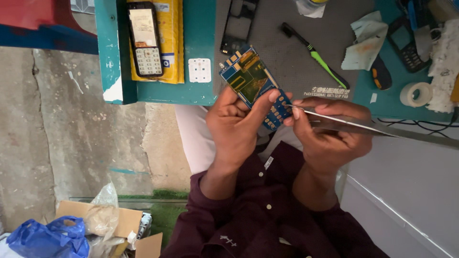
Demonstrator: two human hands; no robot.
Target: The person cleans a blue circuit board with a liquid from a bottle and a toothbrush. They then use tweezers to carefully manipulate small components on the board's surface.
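Over the teal bench point(201, 91), the left hand point(236, 126) grips a blue phone circuit board point(256, 86). Its long axis runs diagonally, far end up-left. The right hand point(330, 131) pinches tweezers point(344, 122) against its keypad end.

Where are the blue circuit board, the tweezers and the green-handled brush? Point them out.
blue circuit board point(249, 79), head view, on its gold upper area.
tweezers point(344, 123), head view, mid blade.
green-handled brush point(319, 61), head view, on the green handle.

Both forearms rise from dark maroon sleeves and meet at chest height, the left hand point(236, 125) curled with its thumb stretched out flat and its fingers wrapped behind, the right hand point(330, 131) beside it pinched closed, index fingertip nearly touching the left thumb.
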